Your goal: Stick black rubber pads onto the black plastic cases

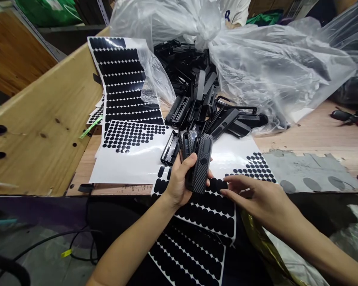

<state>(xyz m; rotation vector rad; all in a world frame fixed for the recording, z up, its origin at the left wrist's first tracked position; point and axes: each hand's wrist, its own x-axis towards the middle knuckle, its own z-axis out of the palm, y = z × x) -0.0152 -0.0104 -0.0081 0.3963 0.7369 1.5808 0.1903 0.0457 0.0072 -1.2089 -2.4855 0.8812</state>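
My left hand point(179, 179) is closed round several black plastic casings point(199, 163) with a carbon-fibre pattern; the front one has a long oval recess and a round mark. Beneath them a sheet of black rounded stickers point(209, 216) hangs over the table edge. My right hand point(253, 194) has its thumb and forefinger at the right end of the sheet's upper row, curled in a pinch about a black sticker point(220, 185). Whether that sticker has lifted is hard to see. Another sticker sheet point(193, 254) lies lower, below the table edge.
Loose black casings point(223, 121) spill from a clear plastic bag point(274, 67) at the back. Sheets of black dots point(128, 163) and long stickers point(122, 75) lie left, beside a wooden board point(47, 131). A grey sheet point(313, 171) lies right. Someone's white shirt point(237, 10) shows behind.
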